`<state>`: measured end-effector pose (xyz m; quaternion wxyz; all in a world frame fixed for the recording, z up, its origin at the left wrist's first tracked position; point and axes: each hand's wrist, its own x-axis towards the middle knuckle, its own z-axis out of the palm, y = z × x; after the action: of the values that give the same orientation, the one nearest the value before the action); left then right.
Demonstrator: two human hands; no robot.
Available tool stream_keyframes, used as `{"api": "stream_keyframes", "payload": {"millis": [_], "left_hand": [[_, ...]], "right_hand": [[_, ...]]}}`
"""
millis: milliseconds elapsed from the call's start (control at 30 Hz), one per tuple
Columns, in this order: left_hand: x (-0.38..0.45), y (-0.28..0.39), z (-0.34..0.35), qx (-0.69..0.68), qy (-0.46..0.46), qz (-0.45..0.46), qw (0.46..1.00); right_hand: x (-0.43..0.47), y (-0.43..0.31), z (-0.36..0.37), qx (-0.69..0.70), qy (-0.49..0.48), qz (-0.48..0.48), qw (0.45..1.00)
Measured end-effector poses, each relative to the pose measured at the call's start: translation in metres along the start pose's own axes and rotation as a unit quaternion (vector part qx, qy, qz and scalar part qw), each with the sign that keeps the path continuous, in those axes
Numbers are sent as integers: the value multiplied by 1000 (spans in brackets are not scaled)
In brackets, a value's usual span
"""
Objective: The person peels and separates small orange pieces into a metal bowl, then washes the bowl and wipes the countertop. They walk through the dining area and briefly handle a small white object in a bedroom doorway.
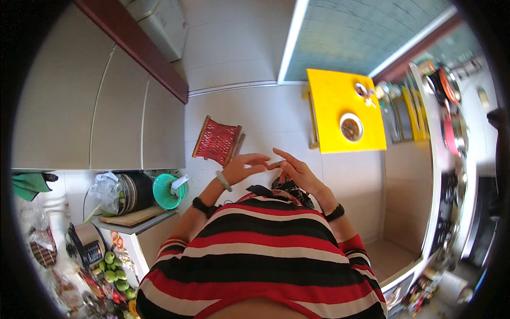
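My left hand (248,166) and my right hand (293,169) are raised in front of my body, fingertips close together, with nothing seen in either. A bangle is on the left wrist, a ring on a right-hand finger, and dark bands circle both forearms. Beyond the left hand, a low stool with a red woven seat (218,140) stands on the tiled floor. To the right is a yellow table (330,107), bearing a bowl of brown food (351,127) and a smaller bowl (360,90) near its far right corner.
At left, a green bucket (163,192) stands beside a wooden board (133,216) on a cabinet. Orange-handled scissors (117,240) and green fruits (110,276) lie nearer. Grey cabinets (119,107) line the left wall. Along the right runs a counter with a pink pan (450,135).
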<state>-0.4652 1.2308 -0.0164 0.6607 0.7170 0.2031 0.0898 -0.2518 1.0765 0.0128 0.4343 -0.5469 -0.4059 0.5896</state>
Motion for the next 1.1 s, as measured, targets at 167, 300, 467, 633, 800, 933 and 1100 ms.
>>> {"api": "stream_keyframes", "payload": {"millis": [167,300,467,633,800,933,1100], "left_hand": [[110,9,-65,88,41,15,995],[201,-1,-135,165,88,-23,982],[257,-2,-241,208,281,-44,936],[245,-64,-347,262,170,-277,909],[289,-134,-396,234,100,-308,917],[343,-159,-494,157,144,-316,925],[427,-125,-652,113,129,-340,925]], "right_hand": [[131,-37,-64,-19,-76,27,997],[255,-59,-131,-15,-136,10,991],[388,-131,-209,-3,-117,-2,993],[545,-176,-279,-76,-169,9,983],[736,-161,-324,-163,-128,-23,978],[867,-113,-399,-165,-1,13,986],[933,-13,-525,-632,-53,52,771]]}}
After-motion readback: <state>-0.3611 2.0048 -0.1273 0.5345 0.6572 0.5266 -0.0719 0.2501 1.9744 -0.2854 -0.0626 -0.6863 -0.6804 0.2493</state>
